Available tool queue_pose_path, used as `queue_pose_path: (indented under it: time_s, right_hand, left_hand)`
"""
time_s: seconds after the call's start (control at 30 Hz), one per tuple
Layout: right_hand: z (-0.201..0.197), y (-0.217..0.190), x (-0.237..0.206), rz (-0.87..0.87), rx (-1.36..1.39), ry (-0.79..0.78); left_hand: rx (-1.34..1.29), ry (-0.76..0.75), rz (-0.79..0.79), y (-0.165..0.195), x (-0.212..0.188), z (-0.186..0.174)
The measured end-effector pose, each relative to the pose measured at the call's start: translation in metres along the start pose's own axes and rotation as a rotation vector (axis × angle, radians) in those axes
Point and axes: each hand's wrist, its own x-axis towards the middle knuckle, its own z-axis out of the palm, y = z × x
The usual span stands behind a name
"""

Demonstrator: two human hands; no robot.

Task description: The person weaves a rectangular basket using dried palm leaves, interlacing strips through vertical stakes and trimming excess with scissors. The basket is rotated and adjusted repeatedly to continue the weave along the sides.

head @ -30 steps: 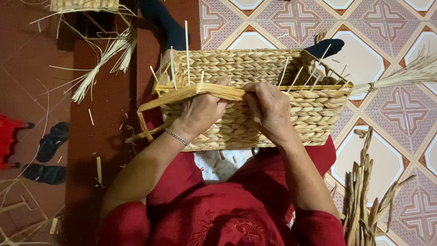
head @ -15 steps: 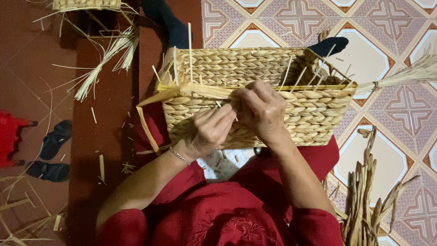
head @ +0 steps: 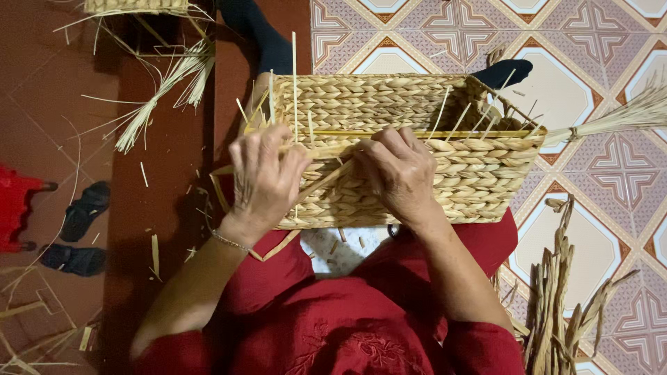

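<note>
- The rectangular woven basket [head: 389,149] lies across my lap, its braided straw coarse and ropy, with stiff stakes poking up along the rim.
- My left hand [head: 267,177] presses the near wall, fingers curled on a flat straw strand [head: 326,179].
- My right hand [head: 403,173] pinches that strand's far end; my fingertips hide the weave beneath.
- Dry reeds [head: 556,305] lie on the tiled floor [head: 590,42] to the right, cut off by the frame's edge.

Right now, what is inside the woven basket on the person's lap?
Inside the woven basket only its braided far wall and thin upright stalks show. The near wall hides the bottom. The left hand and right hand cover part of the near rim.
</note>
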Motion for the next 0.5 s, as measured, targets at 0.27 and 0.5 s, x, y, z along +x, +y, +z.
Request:
queue_pose_path:
  time_s: [0.27, 0.5]
  right_hand:
    - [0.004, 0.007, -0.005, 0.021, 0.059, 0.033]
    - [0.002, 0.005, -0.005, 0.058, 0.082, 0.037]
  left_hand:
    - [-0.296, 0.031, 0.123, 0.034, -0.022, 0.005]
    - [-0.57, -0.002, 0.193, 0.072, -0.018, 0.008]
